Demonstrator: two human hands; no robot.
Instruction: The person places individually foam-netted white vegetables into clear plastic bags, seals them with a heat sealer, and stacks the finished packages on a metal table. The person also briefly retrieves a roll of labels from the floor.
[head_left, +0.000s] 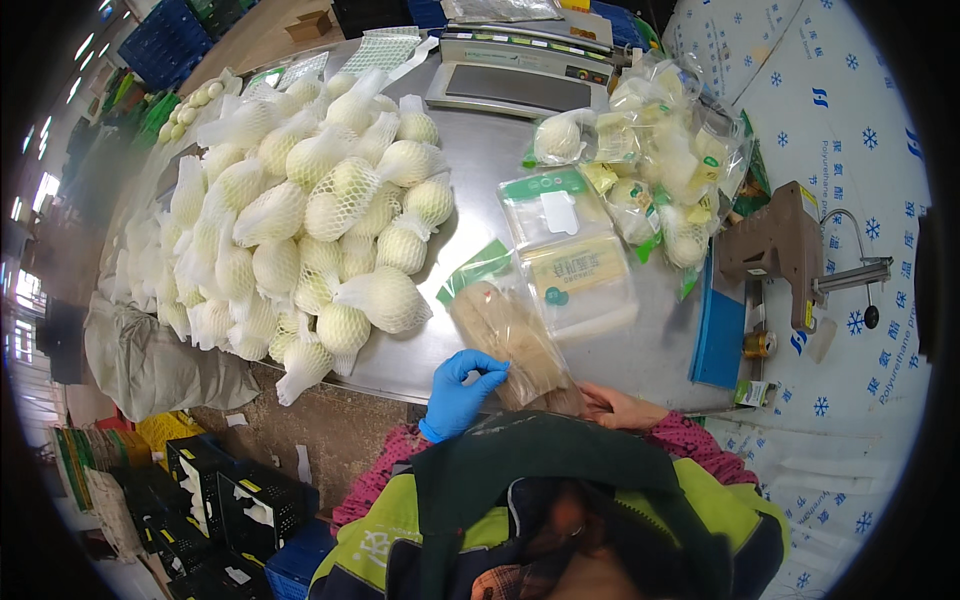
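A clear plastic bag (517, 345) with a green printed end holds long brown root vegetables, their exact kind uncertain. It lies at the near edge of the steel table (480, 142). My left hand (461, 394), in a blue glove, pinches the film on the bag's left side between thumb and forefinger. With bare fingers, my right hand (622, 407) grips the bag's near right end; part of that hand is hidden behind the bag. Just beyond lies a stack of flat, clear printed bags (574, 259), partly under the filled one.
Pale round vegetables in white foam nets (300, 202) are heaped at left. Bagged ones (667, 165) pile up at right. A bag-sealing machine (525, 71) stands at the back. A brown device with a lever (780, 251), a blue board (716, 322) and a can (757, 344) sit at right.
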